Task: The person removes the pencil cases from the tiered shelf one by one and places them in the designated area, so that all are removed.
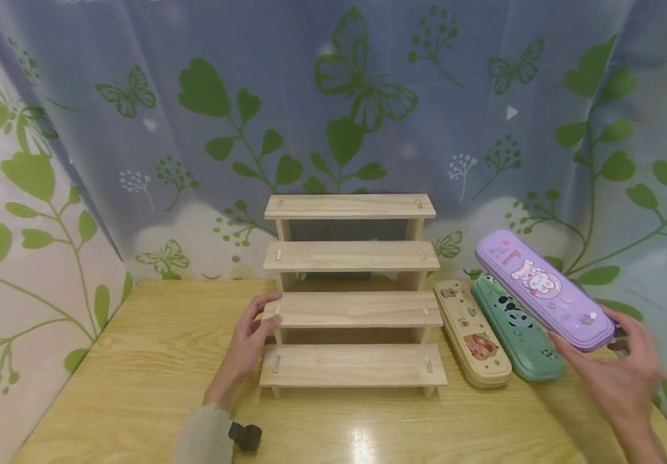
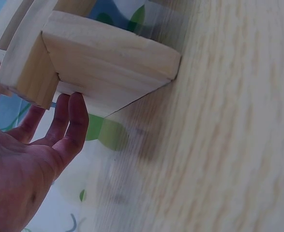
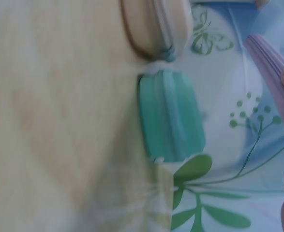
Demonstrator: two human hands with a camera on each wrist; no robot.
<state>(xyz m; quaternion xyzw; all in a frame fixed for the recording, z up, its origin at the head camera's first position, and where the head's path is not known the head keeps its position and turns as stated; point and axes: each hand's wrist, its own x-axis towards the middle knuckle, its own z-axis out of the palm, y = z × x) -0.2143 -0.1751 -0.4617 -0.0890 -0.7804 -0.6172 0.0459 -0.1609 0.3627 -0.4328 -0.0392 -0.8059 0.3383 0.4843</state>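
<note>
Lifting the purple pencil case (image 1: 544,289) above the green case (image 1: 515,329) and beige case (image 1: 472,334), our right hand (image 1: 620,374) grips its near end; our left hand (image 1: 250,338) rests straight-fingered against the wooden stepped shelf (image 1: 352,293) on the table (image 1: 147,374).

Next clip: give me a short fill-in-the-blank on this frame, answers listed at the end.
1. The right hand holds the ____ pencil case above the table.
2. The wooden stand has ____ steps.
3. The left hand touches the stand's ____ end.
4. The green case lies beside the ____ case.

Missing words: purple; four; left; beige
</note>
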